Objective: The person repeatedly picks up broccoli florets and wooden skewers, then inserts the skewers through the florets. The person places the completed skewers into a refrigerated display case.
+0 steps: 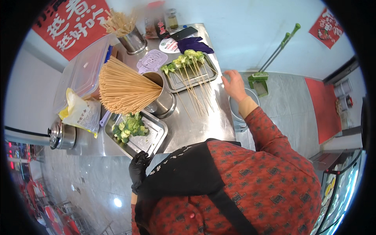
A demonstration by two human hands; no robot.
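My left hand (139,169), in a black glove, is at the near corner of a metal tray (158,127). Its fingers are bunched there, and I cannot tell whether they grip the rim. Loose broccoli florets (130,127) lie in that tray. Bare, with fingers slightly curled and apart, my right hand (235,84) is over the table's right edge and seems to hold nothing. Beside it, a second metal tray (179,86) bears a row of broccoli skewers (188,60), their sticks pointing towards me. A steel canister (162,104) leans full of bamboo skewers (126,88).
On the steel table (191,135) are a plastic bag (82,113), a clear lidded bin (85,67), a container of sticks (132,39), a purple cloth (195,44) and a phone (184,33). A lidded pot (63,135) stands left. A bucket (249,98) stands below the right edge.
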